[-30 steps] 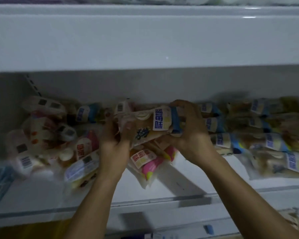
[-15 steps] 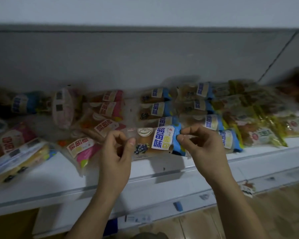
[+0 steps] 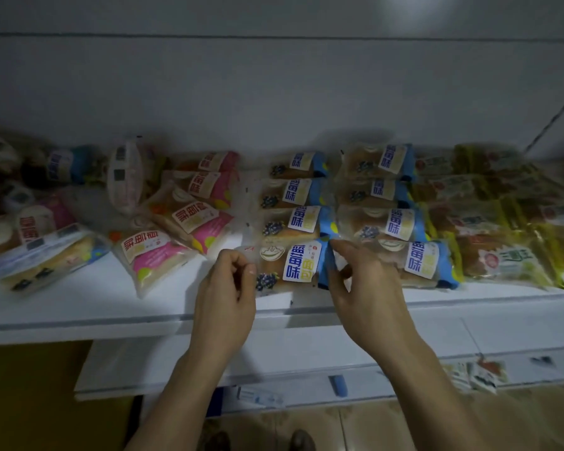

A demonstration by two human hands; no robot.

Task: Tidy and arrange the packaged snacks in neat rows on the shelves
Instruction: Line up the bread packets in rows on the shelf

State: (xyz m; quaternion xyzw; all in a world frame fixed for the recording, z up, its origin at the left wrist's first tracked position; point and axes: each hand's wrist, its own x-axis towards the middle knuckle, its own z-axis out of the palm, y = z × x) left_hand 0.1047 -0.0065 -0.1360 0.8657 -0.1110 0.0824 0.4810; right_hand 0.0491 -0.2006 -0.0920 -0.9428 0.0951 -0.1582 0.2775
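1. Both hands, left hand (image 3: 228,288) and right hand (image 3: 365,281), are pinching the ends of the blue packet (image 3: 290,265).
2. Carried above the pile a second ago, it is now settling at the shelf (image 3: 79,307) front, extending the blue row.

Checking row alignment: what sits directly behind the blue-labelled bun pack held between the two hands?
Behind the front blue pack, held by the left hand and right hand, three more blue packs run back to the wall. Each overlaps the next, so their undersides stay hidden.

On the white metal shelf (image 3: 79,307), blue-labelled clear bread packets (image 3: 290,265) lie in two columns between pink-labelled packets (image 3: 157,255) left and yellow-green packets (image 3: 508,255) right.
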